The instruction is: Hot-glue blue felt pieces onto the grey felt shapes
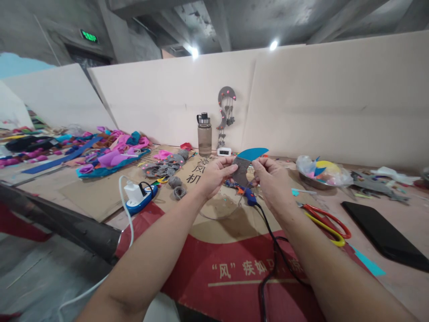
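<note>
Centrally, the two hands hold up a small piece of grey felt-like material point(244, 173) with a smooth blue curved blade-shaped piece point(254, 154) along its top, the pointed tip towards the right. The left hand point(214, 178) has its grip pinched on the left edge, thumb over the grey face. The right hand point(272, 179) has its grip drawn close, thumb and fingertips at the right edge; whether they press on the grey or the blue part, I cannot tell.

Just below the hands lies a blue-bodied tool with a black cord point(250, 197), on a red and tan printed cardboard sheet point(197, 264) spread over the pinkish tabletop point(410, 219). Scissors with red and yellow handles point(342, 235) lie beside the right forearm, near a flat black phone point(382, 230). Left of the left hand sit a ball of grey yarn point(174, 181) and a blue and white power strip point(142, 200). Behind stands a translucent bottle with a black cap point(204, 139), next to a small white digital clock point(224, 152).
</note>
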Motion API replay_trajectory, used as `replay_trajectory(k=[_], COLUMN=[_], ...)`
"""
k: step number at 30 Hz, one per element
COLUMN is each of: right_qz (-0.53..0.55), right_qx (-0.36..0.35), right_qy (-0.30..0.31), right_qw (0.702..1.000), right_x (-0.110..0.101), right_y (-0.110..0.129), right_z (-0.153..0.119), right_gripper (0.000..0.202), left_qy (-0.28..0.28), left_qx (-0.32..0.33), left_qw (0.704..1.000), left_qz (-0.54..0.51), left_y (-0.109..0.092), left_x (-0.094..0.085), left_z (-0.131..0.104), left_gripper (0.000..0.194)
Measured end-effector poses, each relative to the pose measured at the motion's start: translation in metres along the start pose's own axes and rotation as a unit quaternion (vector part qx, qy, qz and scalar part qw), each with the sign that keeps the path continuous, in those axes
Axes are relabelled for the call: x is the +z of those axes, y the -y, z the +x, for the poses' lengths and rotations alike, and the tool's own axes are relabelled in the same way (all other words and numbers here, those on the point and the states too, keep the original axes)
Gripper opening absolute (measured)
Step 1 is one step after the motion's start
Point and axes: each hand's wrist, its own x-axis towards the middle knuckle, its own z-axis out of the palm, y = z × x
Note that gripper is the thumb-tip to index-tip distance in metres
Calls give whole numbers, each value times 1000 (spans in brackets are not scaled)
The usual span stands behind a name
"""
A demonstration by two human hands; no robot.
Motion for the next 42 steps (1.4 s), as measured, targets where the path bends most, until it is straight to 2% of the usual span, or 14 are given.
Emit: replay_trajectory(k=[5, 11, 17, 23, 27, 30, 32, 36, 42], right_qz=[-69, -108, -120, -109, -92, -88, -78, -68, -84], right_qx=[-26, -44, -48, -52, -17, 13, 10, 15, 90], right_qy=[-22, -16, 3, 23, 37, 55, 60, 87, 159], right_qw=[997, 993, 992, 992, 995, 995, 995, 994, 980], right_x=[0, 1, 6, 8, 7, 8, 9, 10, 8], right_y=[-4, -5, -2, -4, -9, -10, -9, -7, -19], right_z=[-2, -5, -10, -10, -7, -7, -9, -11, -6], right_gripper=[27, 24, 22, 22, 24, 28, 30, 33, 35], left_qy=[-41, -9, -78, -113, -138, -163, -169, -161, -148], left_qx=[-51, -46, -38, -27, -22, 12, 38, 69, 69], left_qw=[997, 999, 996, 993, 990, 986, 984, 984, 986], left_qz=[31, 2, 12, 13, 23, 35, 44, 32, -15], left_y=[0, 1, 0, 1, 1, -1, -1, 3, 3], left_x=[-1, 4, 7, 9, 4, -5, -11, -16, -17], left_z=[0, -1, -2, -2, -1, 2, 5, 9, 10], left_gripper=[25, 36, 31, 27, 31, 34, 34, 33, 31])
